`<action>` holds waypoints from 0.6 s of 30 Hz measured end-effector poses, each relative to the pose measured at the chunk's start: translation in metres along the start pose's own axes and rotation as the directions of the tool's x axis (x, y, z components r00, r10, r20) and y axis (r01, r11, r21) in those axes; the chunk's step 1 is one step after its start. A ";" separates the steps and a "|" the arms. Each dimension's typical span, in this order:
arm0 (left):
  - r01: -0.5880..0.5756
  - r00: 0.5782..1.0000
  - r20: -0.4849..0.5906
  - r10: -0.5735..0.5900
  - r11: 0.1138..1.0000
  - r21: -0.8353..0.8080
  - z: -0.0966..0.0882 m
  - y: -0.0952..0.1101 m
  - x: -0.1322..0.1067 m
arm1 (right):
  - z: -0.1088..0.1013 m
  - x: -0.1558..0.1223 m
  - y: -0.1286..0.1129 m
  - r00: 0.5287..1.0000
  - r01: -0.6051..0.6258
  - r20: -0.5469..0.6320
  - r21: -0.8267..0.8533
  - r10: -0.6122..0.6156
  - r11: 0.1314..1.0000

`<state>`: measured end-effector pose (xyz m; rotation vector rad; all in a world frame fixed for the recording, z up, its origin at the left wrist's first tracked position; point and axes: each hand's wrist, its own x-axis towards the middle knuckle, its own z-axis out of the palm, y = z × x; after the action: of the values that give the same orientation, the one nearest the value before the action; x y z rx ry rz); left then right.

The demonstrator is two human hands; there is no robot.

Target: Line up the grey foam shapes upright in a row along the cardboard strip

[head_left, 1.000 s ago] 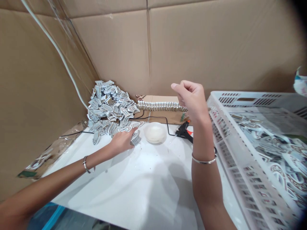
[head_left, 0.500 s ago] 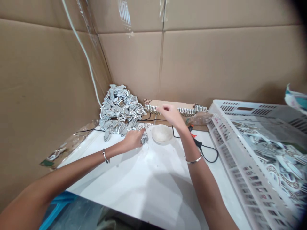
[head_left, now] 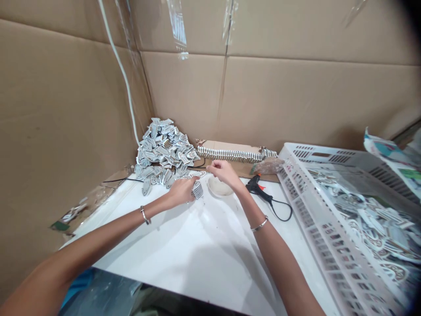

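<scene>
My left hand is closed round a small stack of flat grey-and-white striped pieces, just over the white table. A few more such pieces lie right behind it. My right hand is above the back of a shallow whitish bowl, its fingers pinched together. What those fingers hold, if anything, is too small to tell. Behind both hands, a long row of thin pieces stands on edge along a cardboard strip. A large heap of striped pieces fills the back left corner.
A black glue gun with a looped cord lies right of the bowl. A white slatted crate full of flat shaped pieces stands at the right. Cardboard walls enclose the back and left. A white cable hangs in the corner.
My right hand has come down and left, from in front of the standing row to over the bowl. My left hand keeps the stack in nearly the same place. The view has shifted slightly.
</scene>
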<state>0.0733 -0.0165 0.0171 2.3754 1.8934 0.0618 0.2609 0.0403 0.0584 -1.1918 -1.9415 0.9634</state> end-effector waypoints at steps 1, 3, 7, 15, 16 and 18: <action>0.007 1.000 -0.022 -0.007 1.000 -0.028 -0.005 -0.002 -0.001 | 0.002 -0.001 0.000 1.000 -0.008 0.002 0.011 0.008 1.000; 0.026 0.996 -0.081 -0.034 0.994 -0.103 -0.018 -0.007 -0.003 | 0.006 -0.004 0.001 1.000 -0.024 0.001 0.030 0.024 0.999; 0.019 0.954 -0.280 -0.108 0.953 -0.302 -0.057 -0.014 -0.001 | 0.014 -0.003 -0.001 0.996 -0.086 -0.026 0.136 0.090 0.987; -0.054 0.835 -0.519 -0.181 0.913 -0.405 -0.098 0.009 0.025 | 0.021 0.025 -0.044 0.991 -0.089 -0.051 0.462 0.127 0.883; -0.028 0.833 -0.517 -0.199 0.917 -0.399 -0.098 0.014 0.029 | 0.020 0.027 -0.047 0.988 -0.083 -0.078 0.470 0.135 0.879; 0.025 0.841 -0.492 -0.223 0.926 -0.376 -0.099 0.022 0.036 | 0.017 0.031 -0.049 0.983 -0.090 -0.095 0.493 0.156 0.865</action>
<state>0.0929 0.0197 0.1163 2.1090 2.0109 1.0599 0.2145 0.0488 0.0960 -1.0547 -1.4088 1.3115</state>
